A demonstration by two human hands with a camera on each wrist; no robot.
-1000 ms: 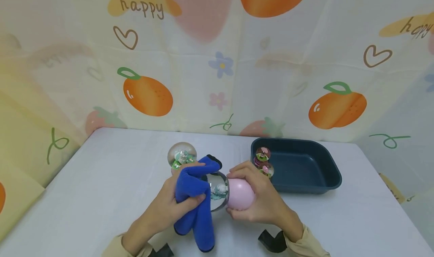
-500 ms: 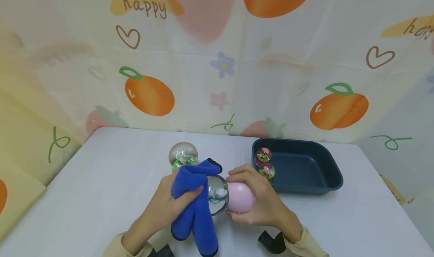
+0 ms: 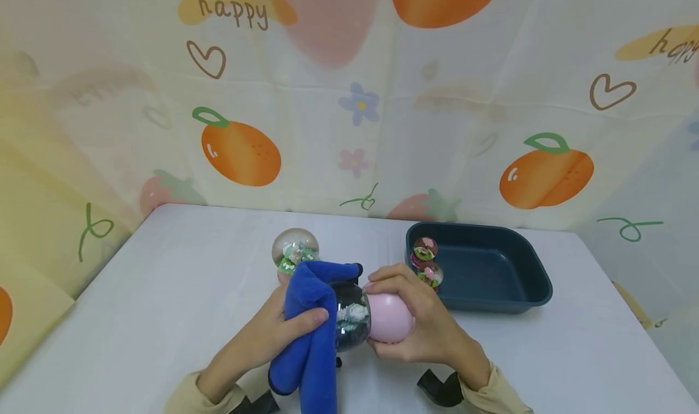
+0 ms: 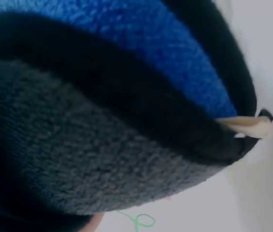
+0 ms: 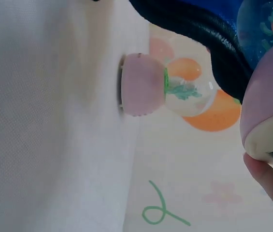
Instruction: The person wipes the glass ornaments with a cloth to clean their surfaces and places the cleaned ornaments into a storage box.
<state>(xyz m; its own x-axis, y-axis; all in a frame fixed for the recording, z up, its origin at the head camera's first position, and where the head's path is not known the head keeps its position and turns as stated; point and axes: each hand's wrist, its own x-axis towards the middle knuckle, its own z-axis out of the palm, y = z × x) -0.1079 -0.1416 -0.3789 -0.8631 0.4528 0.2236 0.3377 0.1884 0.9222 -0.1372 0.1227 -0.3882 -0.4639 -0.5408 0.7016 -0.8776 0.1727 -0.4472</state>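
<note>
The globe (image 3: pixel 377 318) lies sideways between the hands, its dome pointing left. The right hand (image 3: pixel 423 317) grips its pink base, while the left hand (image 3: pixel 275 332) holds the cloth (image 3: pixel 314 353) against the dome; another globe (image 3: pixel 295 249) stands just beyond the cloth.

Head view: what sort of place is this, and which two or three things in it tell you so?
Probably a staged tabletop set-up, though the wider room is out of view. A fruit-printed sheet hangs behind a white-covered table that bears a dark tray.
</note>
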